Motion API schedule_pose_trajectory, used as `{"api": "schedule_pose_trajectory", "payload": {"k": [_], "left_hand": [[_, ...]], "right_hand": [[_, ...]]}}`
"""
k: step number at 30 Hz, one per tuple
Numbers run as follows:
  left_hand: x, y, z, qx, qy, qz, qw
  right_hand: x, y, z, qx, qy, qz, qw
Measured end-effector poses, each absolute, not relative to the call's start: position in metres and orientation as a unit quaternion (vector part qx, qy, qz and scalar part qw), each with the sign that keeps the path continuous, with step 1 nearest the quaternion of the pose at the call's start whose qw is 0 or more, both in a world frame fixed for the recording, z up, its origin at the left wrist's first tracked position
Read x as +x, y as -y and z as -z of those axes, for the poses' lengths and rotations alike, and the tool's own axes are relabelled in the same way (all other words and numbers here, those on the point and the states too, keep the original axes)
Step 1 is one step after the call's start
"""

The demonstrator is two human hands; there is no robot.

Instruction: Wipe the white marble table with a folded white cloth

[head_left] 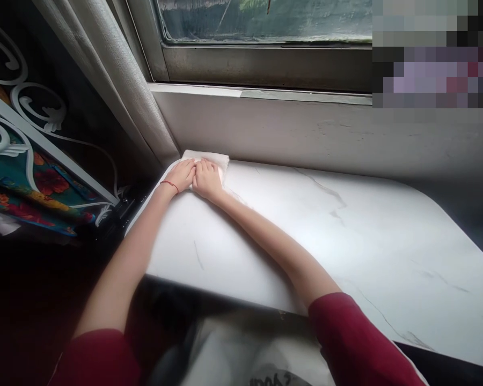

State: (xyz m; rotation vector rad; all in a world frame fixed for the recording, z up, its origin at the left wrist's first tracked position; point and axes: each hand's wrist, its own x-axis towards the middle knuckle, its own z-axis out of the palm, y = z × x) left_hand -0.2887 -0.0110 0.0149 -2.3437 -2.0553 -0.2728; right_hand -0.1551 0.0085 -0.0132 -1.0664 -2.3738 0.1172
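A folded white cloth (209, 155) lies on the white marbled tabletop (282, 230), at its far left corner by the wall. My left hand (181, 174), with a thin red band round the wrist, rests with fingers stretched over the cloth's left part. Touching it from the right, my right hand (206, 178) presses down on the cloth with its fingers bent over it. Both hands partly cover the cloth, and its underside is hidden.
Behind the table runs a wall (290, 128) below a window (265, 24). A pale curtain (116, 69) hangs at the left, beside a white scrolled metal frame (44, 128) with flowered fabric (50, 179). Under the front edge is a pale, blurred object with dark lettering (241, 348).
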Motion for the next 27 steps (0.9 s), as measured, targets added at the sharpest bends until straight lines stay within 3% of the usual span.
{"api": "schedule_pose_trajectory", "payload": {"k": [7,14,21,27], "left_hand": [[-0.292,0.074,-0.02,-0.735,0.676,0.032,0.032],[-0.284,0.189,-0.002,-0.677,0.715,0.102,0.14],[-0.214,0.273,0.014,-0.648,0.707,0.143,0.244],[-0.163,0.286,0.012,-0.676,0.685,0.11,0.249]], "right_hand": [[-0.154,0.036,0.015,-0.341,0.897,-0.035,0.278],[-0.146,0.103,0.013,-0.2,0.941,-0.029,0.27],[-0.087,0.151,0.02,-0.066,0.957,-0.038,0.281],[-0.027,0.157,0.023,-0.034,0.959,-0.045,0.276]]}}
